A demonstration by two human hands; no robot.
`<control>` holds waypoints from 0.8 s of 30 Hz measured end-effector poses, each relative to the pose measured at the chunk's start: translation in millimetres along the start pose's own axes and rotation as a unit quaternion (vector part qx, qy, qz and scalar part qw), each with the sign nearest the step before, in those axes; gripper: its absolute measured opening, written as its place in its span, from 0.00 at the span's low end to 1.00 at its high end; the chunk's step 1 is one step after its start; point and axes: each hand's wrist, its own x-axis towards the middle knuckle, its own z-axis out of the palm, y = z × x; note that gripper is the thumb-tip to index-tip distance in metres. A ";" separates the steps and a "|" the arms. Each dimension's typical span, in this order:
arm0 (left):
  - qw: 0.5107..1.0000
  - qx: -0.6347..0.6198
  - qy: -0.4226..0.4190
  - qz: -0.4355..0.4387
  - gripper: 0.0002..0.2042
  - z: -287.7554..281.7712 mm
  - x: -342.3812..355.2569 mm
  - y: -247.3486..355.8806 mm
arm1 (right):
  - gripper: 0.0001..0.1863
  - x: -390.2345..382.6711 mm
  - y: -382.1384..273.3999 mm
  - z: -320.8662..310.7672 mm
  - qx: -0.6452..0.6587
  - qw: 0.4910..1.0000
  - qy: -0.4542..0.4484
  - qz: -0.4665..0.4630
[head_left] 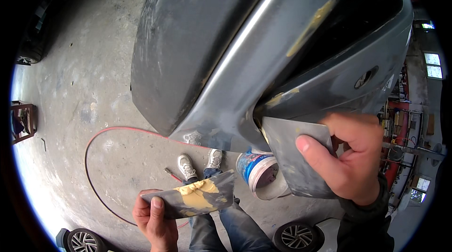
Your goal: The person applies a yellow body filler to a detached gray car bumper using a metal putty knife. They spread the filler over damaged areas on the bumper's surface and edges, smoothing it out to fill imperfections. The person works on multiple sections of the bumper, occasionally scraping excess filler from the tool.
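Observation:
Between thumb and fingers, my left hand [154, 219] holds a flat grey putty scraper [227, 191] level, with a heap of yellow body filler [197, 191] along its far edge. My right hand [353, 158] is closed on a second, wider grey putty scraper [301, 155], thumb flat on its face. That blade's far left corner is at the lower edge of the car body [235, 73], by the door gap; whether it touches I cannot tell. Yellow filler shows on the pillar as a long patch [310, 28], with a smaller smear [282, 96] below the window opening.
A tub [263, 176] stands on the floor beneath the car's edge. A red hose [110, 129] loops across the concrete floor [94, 96], near my shoes [187, 165]. Wheels [296, 237] show at the bottom. Shelves [400, 125] stand at right, a brown metal stand [24, 120] at left.

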 end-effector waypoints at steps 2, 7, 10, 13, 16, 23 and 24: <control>1.000 0.001 -0.002 0.001 0.07 -2.3 0.9 -0.8 | 0.07 -1.7 0.4 -6.0 -0.019 1.000 -0.013 -0.002; 1.000 -0.004 0.027 0.013 0.10 0.7 1.1 -0.1 | 0.05 -17.6 6.3 -21.6 -0.042 0.999 -0.014 0.001; 1.000 0.002 -0.002 0.008 0.10 -1.4 -0.6 -1.1 | 0.04 -38.2 14.4 -32.0 -0.031 0.999 -0.007 0.020; 0.998 0.034 -0.045 -0.027 0.08 8.2 -4.2 6.8 | 0.05 -57.0 27.9 -27.0 0.034 0.999 -0.014 0.004; 0.990 0.053 -0.104 -0.075 0.10 22.1 -11.8 13.0 | 0.07 -72.5 38.7 -15.0 0.152 0.985 -0.083 -0.024; 0.992 0.000 -0.085 -0.094 0.10 44.0 -21.7 14.7 | 0.10 -103.3 73.9 -8.2 0.271 0.940 -0.196 0.063; 0.988 0.000 -0.100 -0.117 0.10 45.3 -24.4 15.9 | 0.10 -111.0 77.0 -10.2 0.286 0.931 -0.184 0.132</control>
